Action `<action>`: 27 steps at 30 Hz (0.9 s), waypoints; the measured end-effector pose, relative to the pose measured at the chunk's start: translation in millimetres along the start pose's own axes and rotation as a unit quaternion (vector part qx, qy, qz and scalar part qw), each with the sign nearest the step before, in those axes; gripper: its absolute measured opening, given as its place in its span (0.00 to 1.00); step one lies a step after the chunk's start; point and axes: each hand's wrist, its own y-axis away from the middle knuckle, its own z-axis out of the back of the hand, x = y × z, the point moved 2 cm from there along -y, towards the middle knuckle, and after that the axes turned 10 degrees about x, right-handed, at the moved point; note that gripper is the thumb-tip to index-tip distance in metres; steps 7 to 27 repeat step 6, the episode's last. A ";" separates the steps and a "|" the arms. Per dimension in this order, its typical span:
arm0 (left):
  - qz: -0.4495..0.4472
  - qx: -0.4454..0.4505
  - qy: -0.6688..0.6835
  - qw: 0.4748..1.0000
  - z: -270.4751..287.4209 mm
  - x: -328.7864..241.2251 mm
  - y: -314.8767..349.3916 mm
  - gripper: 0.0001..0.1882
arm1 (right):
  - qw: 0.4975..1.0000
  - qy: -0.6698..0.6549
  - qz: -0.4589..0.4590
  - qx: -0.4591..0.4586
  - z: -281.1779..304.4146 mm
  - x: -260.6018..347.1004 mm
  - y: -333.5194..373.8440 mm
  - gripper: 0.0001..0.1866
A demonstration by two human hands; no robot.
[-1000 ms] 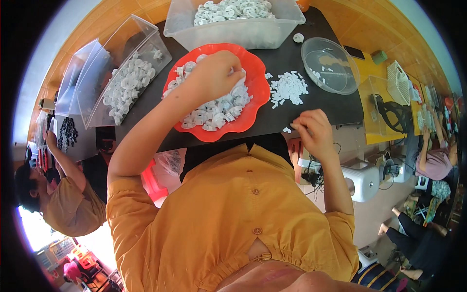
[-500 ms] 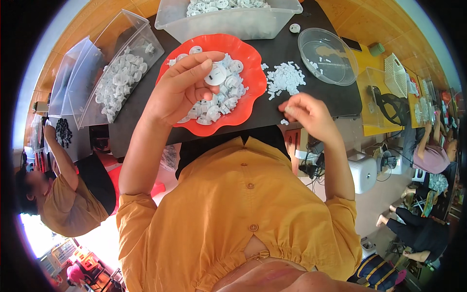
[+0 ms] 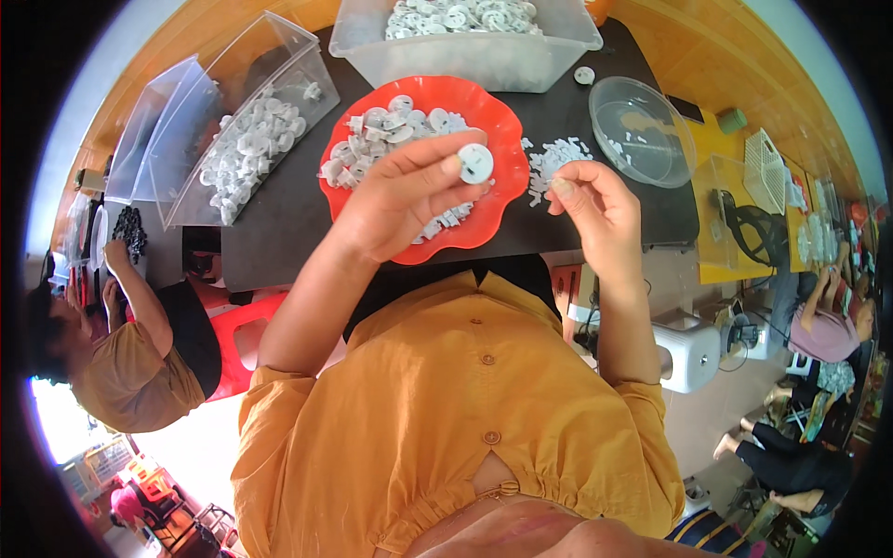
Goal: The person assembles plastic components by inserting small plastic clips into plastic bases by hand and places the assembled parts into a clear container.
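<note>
A round white plastic cap (image 3: 475, 164) with a small dark slot is pinched between the thumb and fingers of my left hand (image 3: 409, 191), above the right side of a red scalloped bowl (image 3: 507, 126). Many similar white plastic parts (image 3: 372, 130) lie in that bowl. To the right, my right hand (image 3: 600, 214) is closed in a pinch, thumb against fingertips; whatever sits between them is too small to make out. Just beyond its fingertips spreads a pile of small white pieces (image 3: 549, 167) on the dark table (image 3: 279, 251).
Behind the bowl stands a large translucent bin (image 3: 465, 63) of white parts; a tilted clear bin (image 3: 256, 139) holds more at left. A round clear dish (image 3: 642, 135) and one loose cap (image 3: 584, 75) lie at right. Co-workers sit at left (image 3: 139, 363) and far right (image 3: 823, 325).
My left hand has moved right with the cap, now turned with its face toward me. My right hand has lifted its pinch from the table edge, closer to the cap.
</note>
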 end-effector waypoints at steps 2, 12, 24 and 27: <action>-0.004 0.004 -0.001 1.000 -3.1 2.7 2.7 0.19 | 0.994 0.049 0.093 -0.015 -23.4 16.6 -5.8 0.05; -0.046 -0.016 -0.097 0.994 -5.6 6.7 7.1 0.21 | 0.946 0.278 0.169 -0.004 -47.7 31.1 -18.7 0.04; -0.046 -0.016 -0.097 0.994 -5.6 6.7 7.1 0.21 | 0.946 0.278 0.169 -0.004 -47.7 31.1 -18.7 0.04; -0.046 -0.016 -0.097 0.994 -5.6 6.7 7.1 0.21 | 0.946 0.278 0.169 -0.004 -47.7 31.1 -18.7 0.04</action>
